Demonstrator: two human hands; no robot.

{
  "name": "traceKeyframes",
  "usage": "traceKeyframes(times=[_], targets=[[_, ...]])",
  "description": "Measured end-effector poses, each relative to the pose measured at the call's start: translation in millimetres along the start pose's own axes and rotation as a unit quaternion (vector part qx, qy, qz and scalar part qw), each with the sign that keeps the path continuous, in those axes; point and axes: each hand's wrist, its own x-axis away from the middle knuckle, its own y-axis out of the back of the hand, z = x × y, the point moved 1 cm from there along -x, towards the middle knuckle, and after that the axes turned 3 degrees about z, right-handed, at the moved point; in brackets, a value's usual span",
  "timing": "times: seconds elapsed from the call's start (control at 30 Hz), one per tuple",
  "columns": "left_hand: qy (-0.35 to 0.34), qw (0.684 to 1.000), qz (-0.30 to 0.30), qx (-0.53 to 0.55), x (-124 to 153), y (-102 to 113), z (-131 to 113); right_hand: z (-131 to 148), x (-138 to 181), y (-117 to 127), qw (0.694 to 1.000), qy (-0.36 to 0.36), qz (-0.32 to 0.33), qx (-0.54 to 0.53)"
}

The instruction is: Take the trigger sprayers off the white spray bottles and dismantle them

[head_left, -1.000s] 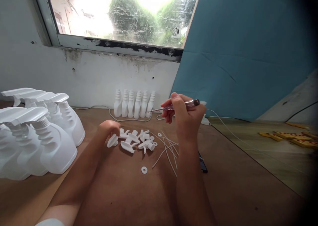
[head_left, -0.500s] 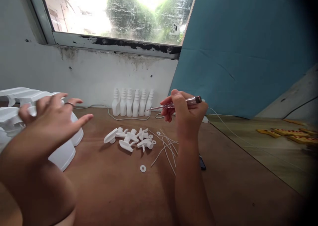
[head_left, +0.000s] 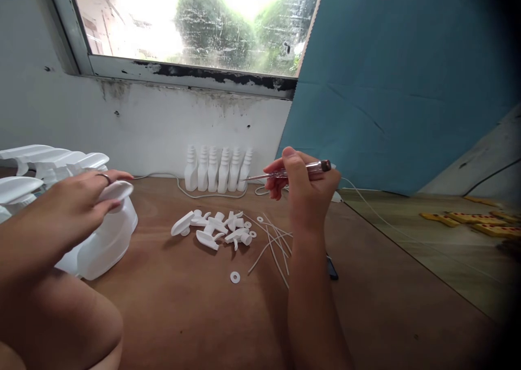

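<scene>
My left hand (head_left: 87,196) is closed around the top of a white spray bottle (head_left: 108,245) at the left of the table. The fingers lie over the bottle's white head, which they partly hide. In my right hand (head_left: 303,183) is a screwdriver (head_left: 277,174) with a clear reddish handle and a thin shaft. Its tip points left, in front of a row of small white bottles (head_left: 223,172) by the wall. Loose white spray trigger heads (head_left: 209,231) lie between my hands, with thin pale tubes (head_left: 272,245) beside them.
More white spray bottles (head_left: 52,155) stand at the far left. A flat white washer (head_left: 235,277) lies on the brown table (head_left: 195,316). A thin cable (head_left: 203,195) runs along the wall. Past the right table edge are yellow pieces (head_left: 476,218), and a dark object (head_left: 331,268) lies by my right forearm.
My left hand, spread in the air above the bottles before, has come down and closed on the top of one spray bottle. My right hand holds the screwdriver in nearly the same place.
</scene>
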Motion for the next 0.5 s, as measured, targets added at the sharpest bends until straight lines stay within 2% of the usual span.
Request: traceKeyframes(times=[0.1,0.17,0.23,0.33,0.43,0.5], targets=[[-0.101,0.993,0.009,0.052,2.1,4.8,-30.3,-1.1,0.8,-2.6,0.999,0.024,0.015,0.026],[-0.172,0.983,-0.041,0.057,3.1,6.9,-48.5,-1.4,1.8,-6.3,0.996,0.052,0.045,0.061],[-0.250,0.961,-0.100,0.055,4.6,8.1,-65.7,-2.0,3.0,-11.3,0.990,0.064,0.104,0.072],[-0.344,0.920,-0.167,0.082,7.4,8.6,-87.6,-2.4,5.1,-18.0,0.975,0.033,0.219,0.024],[-0.377,0.884,-0.231,0.149,8.6,6.7,-102.9,0.8,7.6,-21.0,0.954,-0.009,0.301,-0.016],[-0.375,0.866,-0.266,0.197,8.2,3.3,-110.3,4.0,9.5,-21.6,0.945,-0.036,0.325,-0.021]])
